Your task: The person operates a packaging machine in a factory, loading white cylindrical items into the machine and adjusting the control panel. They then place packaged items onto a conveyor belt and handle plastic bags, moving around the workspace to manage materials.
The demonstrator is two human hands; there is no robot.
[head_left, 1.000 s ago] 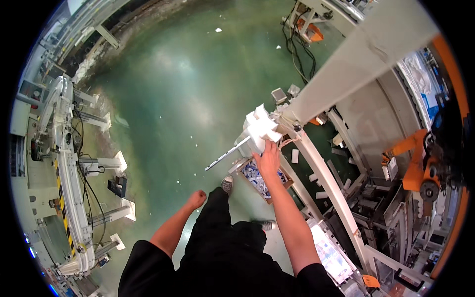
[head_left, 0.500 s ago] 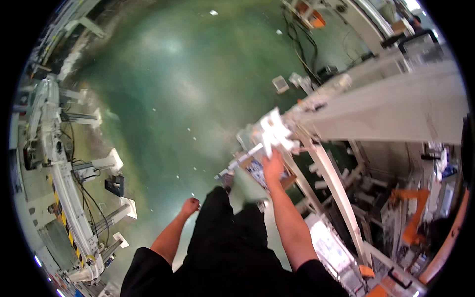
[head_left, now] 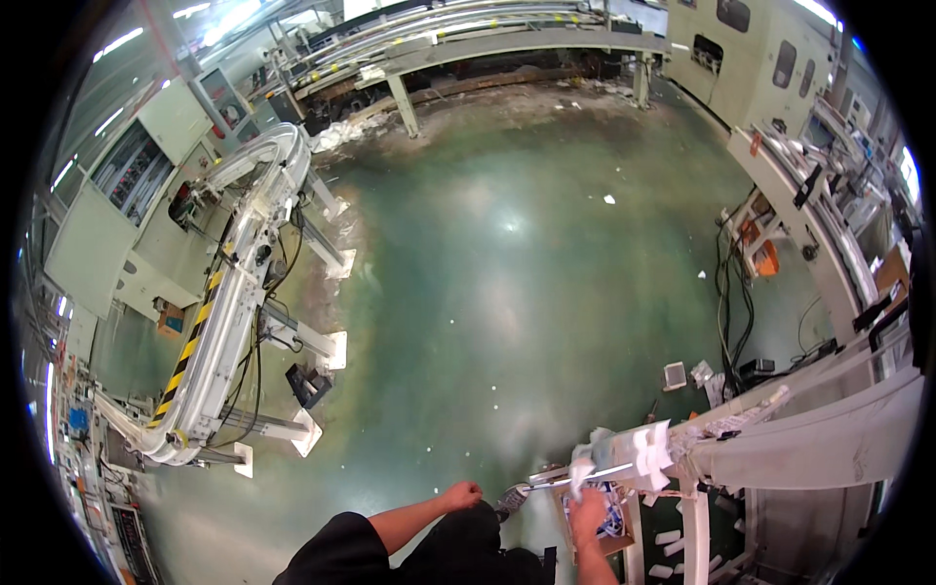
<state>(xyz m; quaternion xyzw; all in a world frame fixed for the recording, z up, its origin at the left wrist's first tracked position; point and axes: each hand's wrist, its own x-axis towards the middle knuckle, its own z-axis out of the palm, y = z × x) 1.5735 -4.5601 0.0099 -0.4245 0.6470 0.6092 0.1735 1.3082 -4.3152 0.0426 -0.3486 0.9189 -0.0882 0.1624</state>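
Note:
Low in the head view, my left hand (head_left: 462, 495) hangs in front of my dark trousers. Its fingers are curled in, and I see nothing in them. Off to the right, my right hand (head_left: 588, 511) reaches over an open cardboard box (head_left: 628, 539). Its fingers close on a small white soft piece (head_left: 581, 474); what it is exactly is too blurred to tell. Just beyond, a bundle of white folded pieces (head_left: 646, 454) sits at the end of the pale machine beam (head_left: 809, 450). A thin metal bar (head_left: 556, 481) sticks out leftward there.
A curved conveyor (head_left: 229, 322) with a yellow-black striped edge runs along the left. Green floor (head_left: 487, 292) spreads between it and the machine. Black cables (head_left: 733, 302) trail on the right, near a small square tray (head_left: 674, 376). Several white pieces (head_left: 668, 537) lie beneath the frame.
The view has tilted up, showing more floor and the far machines, so my hands sit lower in it. My right hand stays by the white pieces; my left hand stays curled.

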